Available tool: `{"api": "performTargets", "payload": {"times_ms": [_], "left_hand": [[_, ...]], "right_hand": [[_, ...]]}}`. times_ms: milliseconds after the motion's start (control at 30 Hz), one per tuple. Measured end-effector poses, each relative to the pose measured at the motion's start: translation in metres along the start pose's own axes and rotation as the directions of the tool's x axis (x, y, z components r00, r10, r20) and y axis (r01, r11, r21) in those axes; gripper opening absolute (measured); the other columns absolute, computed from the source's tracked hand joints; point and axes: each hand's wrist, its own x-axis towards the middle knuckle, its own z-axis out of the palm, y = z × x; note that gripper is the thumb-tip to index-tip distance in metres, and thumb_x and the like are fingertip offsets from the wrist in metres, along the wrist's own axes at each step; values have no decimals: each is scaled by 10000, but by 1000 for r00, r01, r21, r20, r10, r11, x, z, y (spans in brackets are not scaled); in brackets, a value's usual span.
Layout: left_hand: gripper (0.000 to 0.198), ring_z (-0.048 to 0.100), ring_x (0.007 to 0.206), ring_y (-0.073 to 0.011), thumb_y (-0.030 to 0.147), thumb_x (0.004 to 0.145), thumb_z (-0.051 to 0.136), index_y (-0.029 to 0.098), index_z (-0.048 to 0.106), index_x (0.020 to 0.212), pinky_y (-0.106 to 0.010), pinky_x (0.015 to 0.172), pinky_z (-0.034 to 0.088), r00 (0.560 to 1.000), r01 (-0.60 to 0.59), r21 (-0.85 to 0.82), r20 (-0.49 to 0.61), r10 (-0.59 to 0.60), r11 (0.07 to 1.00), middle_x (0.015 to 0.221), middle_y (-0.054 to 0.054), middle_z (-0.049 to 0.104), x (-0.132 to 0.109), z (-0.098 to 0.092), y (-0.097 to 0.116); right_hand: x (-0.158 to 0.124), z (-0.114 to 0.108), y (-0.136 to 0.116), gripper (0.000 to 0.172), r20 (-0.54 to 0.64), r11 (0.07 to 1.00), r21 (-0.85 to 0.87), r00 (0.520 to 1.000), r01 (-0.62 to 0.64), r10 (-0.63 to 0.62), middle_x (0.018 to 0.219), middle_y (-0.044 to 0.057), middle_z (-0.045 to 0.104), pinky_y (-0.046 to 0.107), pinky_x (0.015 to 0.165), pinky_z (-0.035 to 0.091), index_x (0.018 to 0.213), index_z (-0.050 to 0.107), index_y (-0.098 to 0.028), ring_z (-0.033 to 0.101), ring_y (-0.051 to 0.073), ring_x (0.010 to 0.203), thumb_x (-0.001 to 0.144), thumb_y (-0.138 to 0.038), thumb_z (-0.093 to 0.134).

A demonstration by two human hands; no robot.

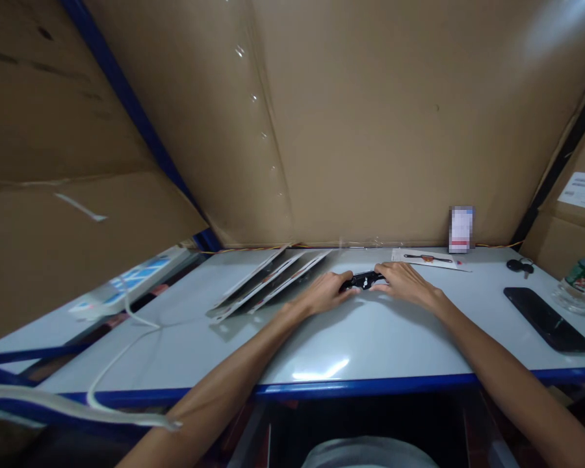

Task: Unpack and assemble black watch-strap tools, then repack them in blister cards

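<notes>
Both my hands rest at the far middle of a pale grey table (322, 344) with a blue front edge. Between them lies a small glossy black object (364, 280), possibly a strap or a wrapped item. My left hand (327, 292) is curled around its left end. My right hand (405, 282) lies over its right end with the fingers bent on it. Just left of my left hand, several flat white cards (268, 281) lean in a fanned row.
A printed card showing a watch band (426, 259) lies behind my right hand, beside a small white box (461, 229). Keys (519, 265), a black phone (547, 319) and a water bottle (582, 281) lie right. A power strip (129, 281) with white cable lies left. Cardboard boxes wall the back.
</notes>
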Motion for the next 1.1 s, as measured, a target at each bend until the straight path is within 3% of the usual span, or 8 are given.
{"api": "performTargets", "payload": {"times_ms": [133,300,1100], "left_hand": [[368,409,542,-131,481,967,402,174,575,864,-262,543,221,1000,-26,-144,-4,26,989,612,18,501,1,5,-1],[345,371,561,-109,456,950,445,180,528,761,-246,555,223,999,-25,-237,-49,14,971,604,44,431,2,10,-2],[372,339,562,-105,458,947,445,175,538,725,-248,567,211,995,16,-235,-90,-38,972,588,47,414,1,8,1]], "right_hand": [[-1,1,2,259,25,1000,-8,1000,-12,12,916,75,687,275,629,306,989,633,-190,612,199,759,891,-427,675],[-1,1,0,265,37,1000,-11,999,-11,12,932,80,683,270,640,319,1014,625,-183,620,202,783,901,-419,668],[1,1,4,227,9,999,31,1000,12,-12,872,64,672,256,615,296,971,652,-175,598,182,730,868,-369,712]]}}
